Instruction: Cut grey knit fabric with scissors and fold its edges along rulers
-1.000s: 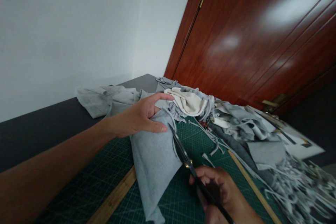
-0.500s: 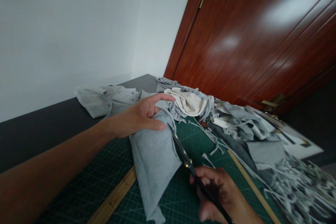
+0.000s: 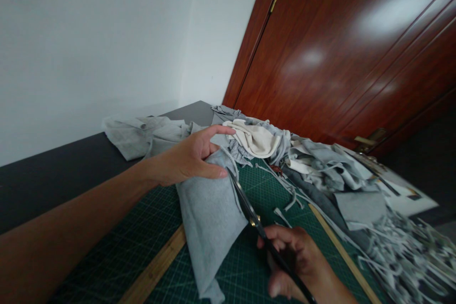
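Observation:
My left hand holds the grey fabric near its upper end, thumb on top and index finger stretched over the folds. The lower part of the fabric hangs down over the green cutting mat. In my right hand are black scissors, its fingers wrapped round the handles. The blades point up and left, their tips at the fabric's right edge beside my left thumb. A thin strip of fabric curls along that edge. How far the blades are apart is hard to see.
Wooden strips lie on the mat, one on each side. A cream cloth and crumpled grey scraps line the back. Tangled fabric strips are heaped at the right. A wall and a reddish wooden door stand behind.
My left hand and the held fabric have shifted very slightly to the right. The scissors and my right hand are in nearly the same place.

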A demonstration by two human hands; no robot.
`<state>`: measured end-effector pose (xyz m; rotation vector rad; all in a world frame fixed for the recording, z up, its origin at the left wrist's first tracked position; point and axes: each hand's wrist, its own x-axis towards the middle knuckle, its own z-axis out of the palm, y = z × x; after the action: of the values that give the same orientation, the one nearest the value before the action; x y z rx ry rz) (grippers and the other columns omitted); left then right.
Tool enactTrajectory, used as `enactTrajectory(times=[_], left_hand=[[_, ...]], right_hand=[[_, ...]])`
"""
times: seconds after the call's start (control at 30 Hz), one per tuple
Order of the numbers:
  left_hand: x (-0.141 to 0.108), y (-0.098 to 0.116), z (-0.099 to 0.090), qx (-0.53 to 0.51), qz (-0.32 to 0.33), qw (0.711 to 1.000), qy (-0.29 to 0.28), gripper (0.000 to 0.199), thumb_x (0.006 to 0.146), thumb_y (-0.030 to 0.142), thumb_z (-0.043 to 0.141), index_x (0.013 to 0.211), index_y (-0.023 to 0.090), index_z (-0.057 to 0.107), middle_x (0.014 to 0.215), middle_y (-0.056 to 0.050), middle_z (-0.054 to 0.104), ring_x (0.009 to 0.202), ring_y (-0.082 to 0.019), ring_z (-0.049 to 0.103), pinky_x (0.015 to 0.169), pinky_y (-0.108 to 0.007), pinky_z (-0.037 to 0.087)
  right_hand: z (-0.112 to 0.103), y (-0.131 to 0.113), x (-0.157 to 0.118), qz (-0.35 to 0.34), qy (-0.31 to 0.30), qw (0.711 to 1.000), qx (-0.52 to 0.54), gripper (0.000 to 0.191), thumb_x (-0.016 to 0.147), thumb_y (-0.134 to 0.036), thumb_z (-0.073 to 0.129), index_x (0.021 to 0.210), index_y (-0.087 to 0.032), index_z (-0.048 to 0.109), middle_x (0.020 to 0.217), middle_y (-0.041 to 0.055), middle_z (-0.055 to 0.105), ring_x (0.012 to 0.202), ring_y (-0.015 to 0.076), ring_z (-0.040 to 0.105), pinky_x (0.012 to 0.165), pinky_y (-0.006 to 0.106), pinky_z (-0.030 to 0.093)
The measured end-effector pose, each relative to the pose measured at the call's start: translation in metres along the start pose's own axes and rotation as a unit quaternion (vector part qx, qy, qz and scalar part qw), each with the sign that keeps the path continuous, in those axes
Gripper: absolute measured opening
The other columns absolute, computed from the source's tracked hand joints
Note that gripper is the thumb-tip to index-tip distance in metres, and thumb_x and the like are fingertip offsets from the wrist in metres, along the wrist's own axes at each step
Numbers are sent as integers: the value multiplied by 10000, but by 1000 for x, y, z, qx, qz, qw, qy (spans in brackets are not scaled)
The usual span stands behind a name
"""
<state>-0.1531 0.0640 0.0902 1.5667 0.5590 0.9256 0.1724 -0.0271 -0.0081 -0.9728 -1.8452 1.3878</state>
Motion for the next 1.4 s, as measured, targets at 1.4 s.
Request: enactTrajectory(times=[1.4], left_hand=[[3,-6,9,-28,26,998,44,868,758,179,922,1500,190,472,877,-22,748,784,-225,771,606,-260,553]], right_hand=[[13,12,4,-13,56,998,-15,923,556,-919,877,1090,-182,726,611,-84,517,499,78,342,476,260,208]])
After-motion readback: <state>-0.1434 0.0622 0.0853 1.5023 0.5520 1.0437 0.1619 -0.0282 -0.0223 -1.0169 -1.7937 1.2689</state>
